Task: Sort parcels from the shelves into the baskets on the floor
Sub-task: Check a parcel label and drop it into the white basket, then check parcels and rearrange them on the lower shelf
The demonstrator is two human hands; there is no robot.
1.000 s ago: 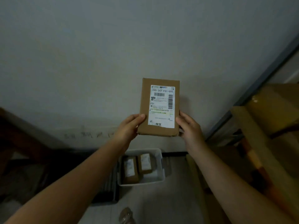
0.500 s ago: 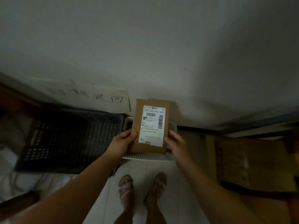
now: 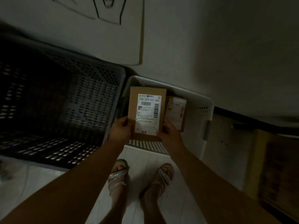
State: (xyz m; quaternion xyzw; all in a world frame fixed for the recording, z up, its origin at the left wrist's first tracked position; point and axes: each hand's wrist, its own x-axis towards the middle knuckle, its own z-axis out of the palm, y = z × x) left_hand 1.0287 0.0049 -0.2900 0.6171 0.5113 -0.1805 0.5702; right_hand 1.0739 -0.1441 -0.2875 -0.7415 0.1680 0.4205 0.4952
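I hold a flat brown cardboard parcel with a white shipping label over the white basket on the floor. My left hand grips its lower left edge, thumb on the front. Its lower right corner is gripped by my right hand. Another labelled brown parcel lies inside the white basket, partly hidden behind the held one.
A large dark perforated basket stands left of the white one, against the wall. A paper sign with handwriting hangs on the wall above it. Cardboard boxes sit at the right. My sandalled feet stand on the white floor.
The parcel has come down from in front of the wall to just over the white basket. My view has tilted down and closer to the baskets. Both hands keep their hold.
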